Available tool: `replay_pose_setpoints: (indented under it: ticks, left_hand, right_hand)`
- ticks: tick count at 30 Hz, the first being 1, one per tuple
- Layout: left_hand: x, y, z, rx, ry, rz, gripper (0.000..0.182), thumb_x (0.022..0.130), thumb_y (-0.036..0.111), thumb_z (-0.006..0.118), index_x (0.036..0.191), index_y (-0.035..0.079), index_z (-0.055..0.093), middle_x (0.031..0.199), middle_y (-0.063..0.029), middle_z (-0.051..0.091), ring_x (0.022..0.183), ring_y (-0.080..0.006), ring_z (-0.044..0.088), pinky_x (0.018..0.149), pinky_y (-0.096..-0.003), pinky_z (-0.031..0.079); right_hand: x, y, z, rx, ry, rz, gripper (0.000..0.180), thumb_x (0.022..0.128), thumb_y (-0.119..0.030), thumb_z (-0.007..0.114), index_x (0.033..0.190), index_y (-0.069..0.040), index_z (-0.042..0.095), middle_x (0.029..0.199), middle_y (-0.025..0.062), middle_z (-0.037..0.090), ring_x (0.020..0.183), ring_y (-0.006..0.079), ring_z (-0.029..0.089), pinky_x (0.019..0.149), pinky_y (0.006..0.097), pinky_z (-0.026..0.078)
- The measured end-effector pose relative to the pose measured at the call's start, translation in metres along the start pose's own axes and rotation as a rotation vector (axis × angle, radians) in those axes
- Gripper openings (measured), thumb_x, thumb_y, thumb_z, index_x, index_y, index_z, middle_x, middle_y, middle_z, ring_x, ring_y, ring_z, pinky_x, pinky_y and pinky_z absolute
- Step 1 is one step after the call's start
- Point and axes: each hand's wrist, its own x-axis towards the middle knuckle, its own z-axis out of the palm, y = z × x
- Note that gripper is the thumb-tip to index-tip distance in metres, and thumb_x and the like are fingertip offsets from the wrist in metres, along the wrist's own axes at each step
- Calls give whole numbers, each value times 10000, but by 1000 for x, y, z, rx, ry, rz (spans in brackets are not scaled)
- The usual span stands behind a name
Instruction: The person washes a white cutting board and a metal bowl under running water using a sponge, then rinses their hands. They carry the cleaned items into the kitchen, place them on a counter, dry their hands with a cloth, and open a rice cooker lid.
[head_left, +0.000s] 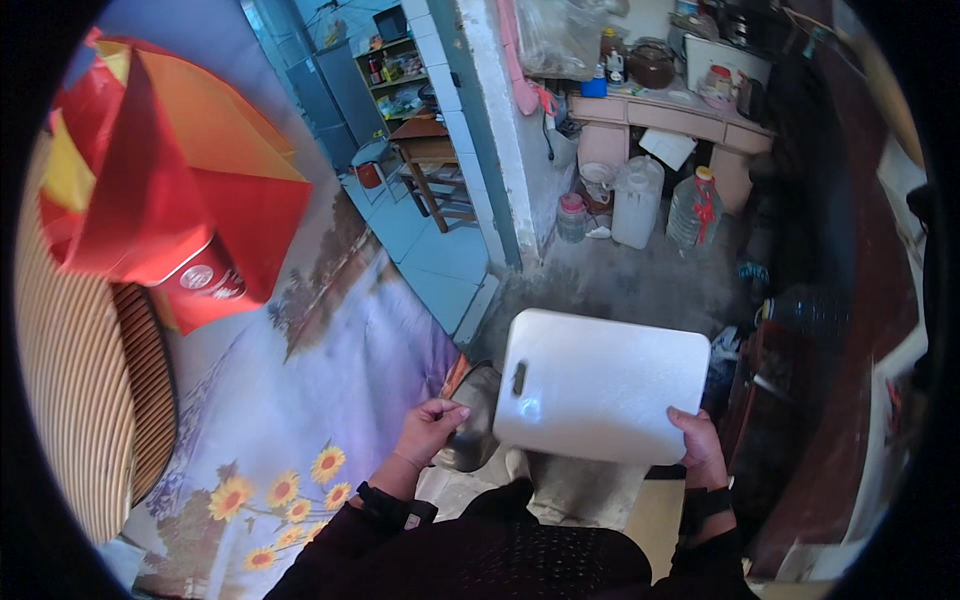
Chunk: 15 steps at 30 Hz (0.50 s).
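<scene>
My right hand grips the lower right corner of a white plastic cutting board, thumb on top. The board is held out over the floor, with its handle slot at the left end. My left hand is closed on the rim of a round metal basin, thumb and fingers pinched together. The basin hangs just left of the board, partly behind it and my hand; its inside is mostly hidden.
A flower-printed cloth covers the surface at left, bearing a red bag and a woven round tray. Ahead, plastic jugs stand on the floor beside a cluttered pink desk. A doorway opens onto a tiled room. Dark furniture lines the right.
</scene>
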Motion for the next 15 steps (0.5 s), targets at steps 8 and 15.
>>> replay_pose_setpoints:
  ticks: [8,15]
  left_hand:
    - [202,-12,24,53,86,261,454,758,43,604,1212,62,589,1049,-84,655,869,-152,625,778,-279,475]
    - [319,8,15,172,89,23,620,771,59,656,1348,14,434,938,-75,654,771,-108,591,681,-252,479]
  right_hand:
    - [123,-31,-27,-532,617,-188,414,836,-198,669,1131,79,581,998,131,659,863,233,628,760,379,497]
    - [208,-30,-82,-646,886,-77,387,845,-157,621,1130,98,565,1006,156,641,840,259,620,746,393,497]
